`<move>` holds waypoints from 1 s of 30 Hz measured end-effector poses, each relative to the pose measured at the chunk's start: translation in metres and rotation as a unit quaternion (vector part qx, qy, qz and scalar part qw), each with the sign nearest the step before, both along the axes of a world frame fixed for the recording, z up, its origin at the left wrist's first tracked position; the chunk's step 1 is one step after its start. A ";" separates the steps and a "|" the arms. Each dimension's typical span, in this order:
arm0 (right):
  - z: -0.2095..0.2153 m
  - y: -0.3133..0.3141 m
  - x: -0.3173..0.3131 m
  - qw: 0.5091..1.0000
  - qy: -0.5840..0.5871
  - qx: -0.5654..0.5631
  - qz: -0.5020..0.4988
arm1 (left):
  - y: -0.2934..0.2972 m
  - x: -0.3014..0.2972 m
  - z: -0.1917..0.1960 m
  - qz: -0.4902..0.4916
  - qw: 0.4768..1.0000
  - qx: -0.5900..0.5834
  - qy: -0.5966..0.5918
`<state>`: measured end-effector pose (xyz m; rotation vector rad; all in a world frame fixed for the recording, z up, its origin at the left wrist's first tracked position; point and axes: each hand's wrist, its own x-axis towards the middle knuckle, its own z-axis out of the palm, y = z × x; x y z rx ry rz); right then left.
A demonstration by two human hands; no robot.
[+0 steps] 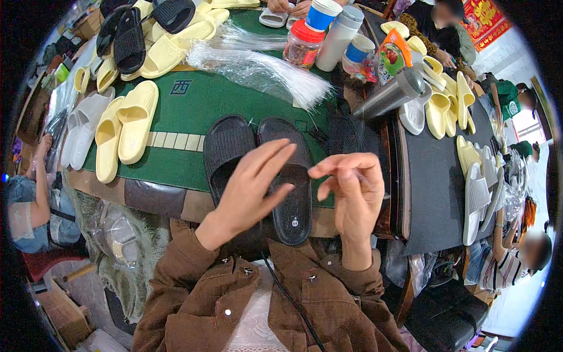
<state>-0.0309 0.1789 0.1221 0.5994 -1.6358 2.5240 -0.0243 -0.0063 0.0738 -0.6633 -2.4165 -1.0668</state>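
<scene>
A pair of black slide slippers lies side by side in front of me, toes away: the left slide [227, 138] and the right slide [292, 205]. A small pale tip, perhaps of a thin plastic tie, shows between their straps. Over the pair hovers my left hand [243, 185], its fingers stretched out and thumb apart, covering part of both slides. Just right of them is my right hand [355, 190], raised, with thumb and fingers curled together in a pinch. Whatever it pinches is too fine to make out. Beyond the slides lies a bundle of clear thin plastic ties [258, 67].
Yellow slides [138, 123] and grey slides [88, 126] stand left on the green tabletop [176, 111]. Black and yellow slides pile up at far left. A red-lidded jar [303, 44], cups and a steel tumbler [390, 94] stand far right. Other people work around.
</scene>
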 end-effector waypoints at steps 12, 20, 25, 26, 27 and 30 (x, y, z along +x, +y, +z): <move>-0.006 0.040 0.009 0.999 -0.024 -0.041 -0.011 | -0.004 0.033 0.008 -0.069 0.989 0.121 -0.054; -0.005 0.073 -0.002 0.983 -0.039 0.131 -0.121 | -0.046 0.055 -0.002 -0.016 0.994 -0.092 0.065; -0.018 0.053 0.001 0.939 -0.096 0.328 0.045 | -0.039 0.070 -0.025 -0.069 0.991 -0.116 0.008; -0.021 0.050 -0.003 0.889 -0.074 0.447 0.073 | -0.036 0.071 -0.029 -0.080 0.990 -0.113 -0.003; -0.023 0.048 -0.004 0.880 -0.002 0.465 0.097 | -0.035 0.072 -0.032 -0.085 0.991 -0.106 -0.009; -0.030 0.041 -0.003 0.864 -0.001 0.495 0.092 | -0.035 0.073 -0.035 -0.068 0.993 -0.099 -0.015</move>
